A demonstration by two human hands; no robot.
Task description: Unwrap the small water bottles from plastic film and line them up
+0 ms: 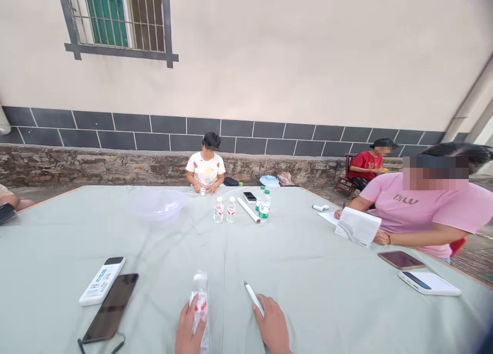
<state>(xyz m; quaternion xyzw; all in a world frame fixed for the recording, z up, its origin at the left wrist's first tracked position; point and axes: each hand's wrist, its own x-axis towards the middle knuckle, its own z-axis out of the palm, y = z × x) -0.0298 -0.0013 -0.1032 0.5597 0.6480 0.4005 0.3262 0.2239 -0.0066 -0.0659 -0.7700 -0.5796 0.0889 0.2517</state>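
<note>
My left hand (190, 326) is closed around a small clear plastic bottle (200, 292) with a white cap and a red-and-white label. I cannot tell whether the bottle stands or lies on the cloth. To its right, my right hand (272, 323) rests low on the table, its fingers on a slim white pen (254, 298) with a grey tip that points away from me. Farther off, two similar small bottles, a left one (219, 210) and a right one (231, 210), stand upright side by side.
A pale green cloth (162, 272) covers the table. A black phone (111, 308) and a white power bank (103, 281) lie left. Beyond are a purple see-through basin (162, 205), a white roll (248, 210) and green-capped bottles (264, 206). People sit opposite and right, one holding papers (358, 225).
</note>
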